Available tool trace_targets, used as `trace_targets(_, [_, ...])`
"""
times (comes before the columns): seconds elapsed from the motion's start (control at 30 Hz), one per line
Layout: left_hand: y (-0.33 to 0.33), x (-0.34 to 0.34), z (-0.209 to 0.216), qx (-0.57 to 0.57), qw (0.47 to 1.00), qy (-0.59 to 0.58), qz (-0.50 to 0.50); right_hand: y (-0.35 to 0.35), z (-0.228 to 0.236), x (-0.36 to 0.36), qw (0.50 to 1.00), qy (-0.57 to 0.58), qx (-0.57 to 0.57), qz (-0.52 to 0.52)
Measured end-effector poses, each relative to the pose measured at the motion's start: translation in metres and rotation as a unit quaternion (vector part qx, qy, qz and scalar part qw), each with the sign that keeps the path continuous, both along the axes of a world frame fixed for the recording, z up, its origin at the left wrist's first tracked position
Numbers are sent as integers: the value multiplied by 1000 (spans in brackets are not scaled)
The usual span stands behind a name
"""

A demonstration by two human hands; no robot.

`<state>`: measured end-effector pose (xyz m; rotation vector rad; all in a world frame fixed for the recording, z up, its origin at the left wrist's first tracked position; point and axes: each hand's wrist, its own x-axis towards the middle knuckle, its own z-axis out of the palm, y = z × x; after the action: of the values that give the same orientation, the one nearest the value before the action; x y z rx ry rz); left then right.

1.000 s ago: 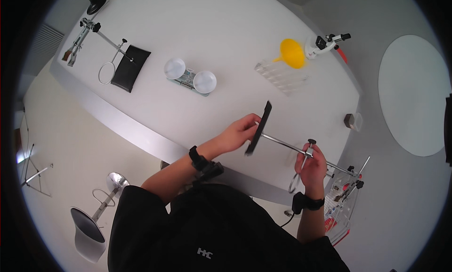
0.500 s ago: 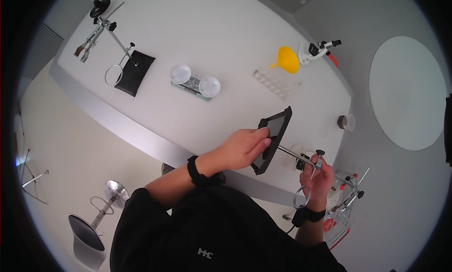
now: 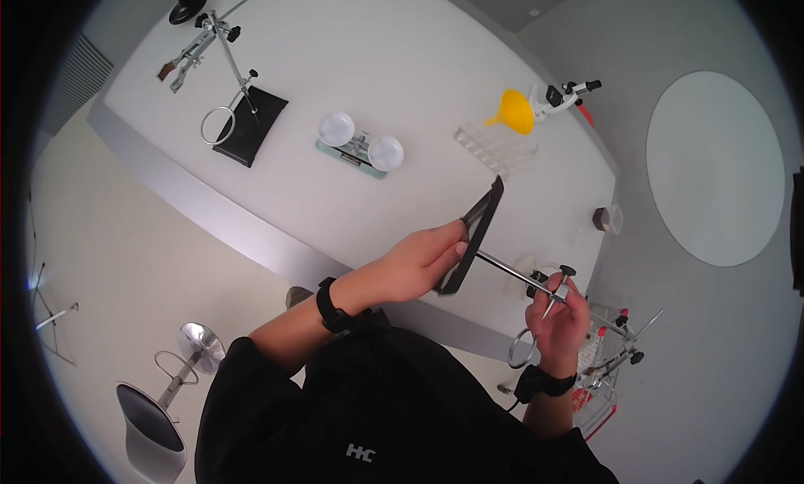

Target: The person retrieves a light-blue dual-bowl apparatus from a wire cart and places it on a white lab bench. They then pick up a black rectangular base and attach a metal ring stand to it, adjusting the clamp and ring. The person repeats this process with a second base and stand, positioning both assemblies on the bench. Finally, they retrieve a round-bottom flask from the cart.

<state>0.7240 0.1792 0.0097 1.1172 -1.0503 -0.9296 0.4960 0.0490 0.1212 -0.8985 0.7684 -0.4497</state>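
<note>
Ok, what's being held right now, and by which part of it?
A retort stand: the left hand grips its black base, and the right hand holds it at the metal clamp carrying the ring.

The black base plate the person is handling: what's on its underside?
The left hand is at the black base plate's underside; whatever it covers is hidden. The metal rod is opposite.

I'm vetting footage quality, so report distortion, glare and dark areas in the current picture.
Head view: the table's front edge bows and shows a pale sheen; head view: the metal rod glints brightly; head view: black vignetting fills the corners.
</note>
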Motion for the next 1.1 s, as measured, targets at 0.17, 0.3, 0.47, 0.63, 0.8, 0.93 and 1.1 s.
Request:
trace_targets(0.17, [7,18,13,-106,967,-226,54,3,-1,-3,998,-42,36,4])
trace_targets(0.3, [14,17,18,-15,996,-88,9,2,2,0,995,-57,82,24])
trace_targets(0.47, [21,19,20,216,970,93,-57,11,1,7,997,8,-41,72])
trace_targets(0.63, [27,39,7,282,924,150,-208,27,-4,8,972,51,-165,157])
trace_targets(0.8, [30,35,-9,257,919,209,-212,30,-7,8,963,65,-195,176])
trace_targets(0.93, [29,25,-13,203,956,153,-147,29,-6,10,960,61,-209,178])
trace_targets(1.1, [28,31,10,158,958,190,-146,36,5,12,946,90,-238,202])
